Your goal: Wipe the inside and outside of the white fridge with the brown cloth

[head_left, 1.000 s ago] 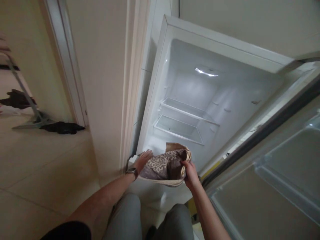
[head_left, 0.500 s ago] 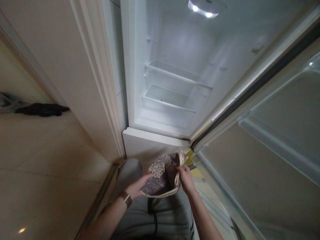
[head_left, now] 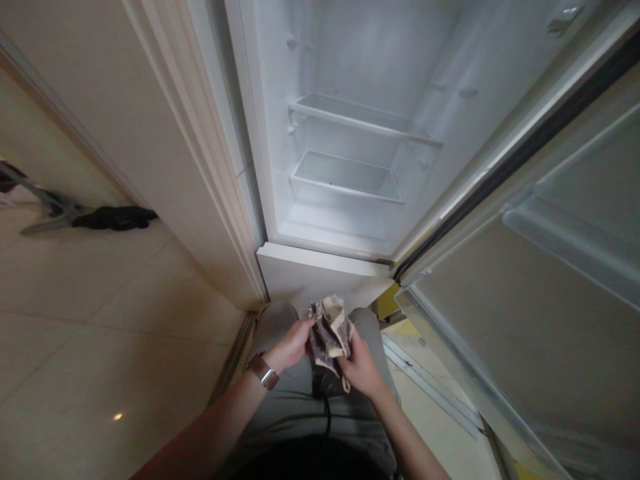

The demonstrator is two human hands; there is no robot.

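Note:
A dark brown cloth (head_left: 327,337) with a cream pattern and cream edging is bunched up between my two hands, above my lap. My left hand (head_left: 296,341), with a brown-strapped watch on its wrist, grips the cloth's left side. On the other side, my right hand (head_left: 364,365) has its fingers closed round the cloth's right edge. Beyond my knees stands an open fridge (head_left: 327,270). Inside it are a glass shelf (head_left: 365,120) and a lower glass panel (head_left: 347,177). Neither hand touches the fridge.
The fridge door (head_left: 480,333) stands open at the right, with a clear door rack (head_left: 570,247). A door frame (head_left: 200,167) rises close on the left. Farther left a black item (head_left: 117,217) lies on the tiled floor (head_left: 75,347). Pale strips (head_left: 430,383) lie at lower right.
The cloth was spread wider and is now crumpled into a smaller bundle. My hands have come closer together. The view has shifted, and the fridge light has left the frame.

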